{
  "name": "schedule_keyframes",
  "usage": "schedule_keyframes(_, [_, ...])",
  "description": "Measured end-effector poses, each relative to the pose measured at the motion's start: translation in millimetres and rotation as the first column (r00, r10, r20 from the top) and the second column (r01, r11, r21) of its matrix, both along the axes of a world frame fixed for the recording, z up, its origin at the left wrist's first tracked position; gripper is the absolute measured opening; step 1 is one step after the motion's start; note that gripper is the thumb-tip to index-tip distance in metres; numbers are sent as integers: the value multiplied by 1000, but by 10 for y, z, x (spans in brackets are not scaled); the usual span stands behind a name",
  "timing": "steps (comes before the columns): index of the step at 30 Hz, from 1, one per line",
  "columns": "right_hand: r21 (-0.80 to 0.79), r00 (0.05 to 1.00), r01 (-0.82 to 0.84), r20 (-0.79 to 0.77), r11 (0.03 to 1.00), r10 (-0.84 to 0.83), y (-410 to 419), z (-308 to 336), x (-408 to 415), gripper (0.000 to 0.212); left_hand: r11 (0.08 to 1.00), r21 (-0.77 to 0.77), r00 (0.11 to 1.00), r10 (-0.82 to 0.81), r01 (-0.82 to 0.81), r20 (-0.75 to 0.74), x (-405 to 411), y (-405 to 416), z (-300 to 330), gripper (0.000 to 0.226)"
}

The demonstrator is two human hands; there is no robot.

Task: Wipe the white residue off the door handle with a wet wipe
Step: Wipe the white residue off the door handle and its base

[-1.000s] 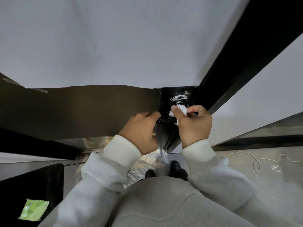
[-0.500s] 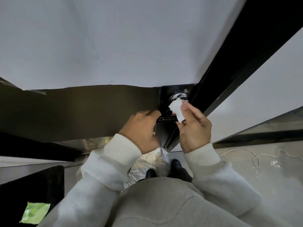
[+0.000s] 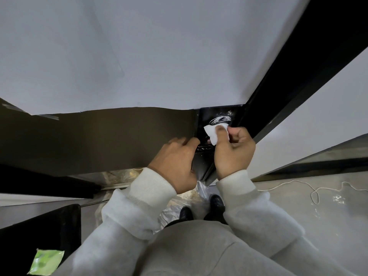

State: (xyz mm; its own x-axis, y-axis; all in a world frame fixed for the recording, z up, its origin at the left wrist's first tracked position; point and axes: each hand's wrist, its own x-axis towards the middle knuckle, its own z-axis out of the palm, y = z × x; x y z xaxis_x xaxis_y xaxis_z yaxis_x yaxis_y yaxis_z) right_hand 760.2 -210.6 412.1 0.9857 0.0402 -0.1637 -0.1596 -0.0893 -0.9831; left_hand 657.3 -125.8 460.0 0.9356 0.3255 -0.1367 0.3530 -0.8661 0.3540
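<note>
The door handle (image 3: 220, 120) is that round knob on the black plate at the door's edge, streaked with white residue (image 3: 222, 118). Just below it the right hand (image 3: 233, 152) pinches a folded wet wipe (image 3: 214, 134), thumb on top and fingers curled behind, the wipe's upper edge right at the knob's underside. The left hand (image 3: 175, 164) rests on the dark door (image 3: 95, 140) beside the plate, fingers fairly flat, holding nothing. The black door frame (image 3: 298, 76) crowds in tight on the right; there's bare floor (image 3: 318, 212) with a loose white cord (image 3: 310, 192) further out.
</note>
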Motion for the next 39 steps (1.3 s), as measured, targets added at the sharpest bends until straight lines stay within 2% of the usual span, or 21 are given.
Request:
schedule_keyframes(1, [164, 989, 43, -143, 986, -20, 21, -5, 8, 13, 1000, -4, 1000, 0, 0, 0, 0, 6, -6, 55])
schedule_keyframes(2, [400, 938, 129, -345, 908, 19, 40, 9, 22, 12, 1000, -10, 1000, 2, -2, 2, 2, 10, -1, 53])
schedule_keyframes(3, [587, 841, 249, -526, 771, 129, 44, 32, 37, 9, 1000, -18, 1000, 3, -3, 2, 1, 10, 1, 51])
schedule_keyframes(4, [679, 738, 364, -628, 637, 248, 26, 45, 64, 9, 1000, -24, 1000, 1, -1, 1, 1, 7, 7, 49])
schedule_keyframes(5, [692, 668, 433, -676, 578, 309, 2, 48, 95, 12, 1000, -25, 1000, -1, 1, 4, 3, 3, 8, 48])
schedule_keyframes(7, [682, 661, 418, -681, 600, 313, 12, 80, 120, 10, 999, -32, 1000, -1, 1, 5, 7, 7, 15, 48])
schedule_keyframes(9, [588, 796, 293, -586, 754, 149, 27, 95, 102, 9, 999, -43, 1000, 3, -3, 1, 5, 4, 22, 50])
schedule_keyframes(11, [303, 964, 94, -266, 948, -10, 2, 54, 77, 19, 999, -38, 1000, -2, 2, -9, -1, -3, 22, 54])
schedule_keyframes(12, [95, 997, 18, -70, 995, -11, -3, 19, 86, 19, 999, -35, 1000, -5, 5, -11, 1, -3, 20, 56])
schedule_keyframes(14, [-230, 975, -35, 207, 972, 84, -30, -24, 109, 17, 999, -40, 1000, -2, 2, -12, 0, -2, 20, 58])
schedule_keyframes(15, [-313, 948, -32, 290, 949, 128, -42, -19, 125, 18, 999, -36, 1000, -2, 2, -10, 3, 0, 16, 57])
schedule_keyframes(17, [-348, 923, -47, 344, 936, 174, -66, 9, 146, 19, 1000, -25, 1000, -6, 6, -3, 8, -1, 12, 56])
schedule_keyframes(19, [-221, 965, -86, 226, 971, 137, -82, -13, 165, 20, 1000, -29, 1000, -3, 3, 1, 2, -9, 15, 54])
schedule_keyframes(21, [122, 994, -88, -48, 989, 94, -91, -34, 172, 21, 999, -35, 1000, 4, -3, 11, -3, -1, 21, 50])
schedule_keyframes(23, [501, 915, 8, -353, 866, 196, -146, -22, 159, 17, 999, -43, 1000, 5, -5, 15, -5, -2, 27, 46])
schedule_keyframes(24, [607, 853, 44, -436, 793, 286, -192, -29, 154, 15, 999, -46, 1000, 4, -3, 18, -4, 3, 24, 46])
schedule_keyframes(27, [661, 767, -31, -465, 750, 441, -387, -102, 115, 13, 998, -55, 1000, 1, 0, 19, -8, 11, -7, 50])
schedule_keyframes(31, [549, 819, -87, -435, 831, 373, -581, -121, 80, 14, 999, -42, 1000, -1, 2, 21, -9, 21, -33, 55])
schedule_keyframes(34, [521, 830, -126, -411, 844, 377, -602, -80, 134, 22, 999, -44, 1000, -5, 6, 19, -4, 20, -31, 55])
schedule_keyframes(37, [621, 745, -116, -462, 775, 482, -467, -53, 162, 9, 999, -50, 1000, -5, 6, 22, -9, 16, -15, 49])
schedule_keyframes(39, [719, 662, 16, -529, 695, 531, -335, -59, 121, 19, 999, -53, 1000, 5, -4, 30, -19, 15, -6, 43])
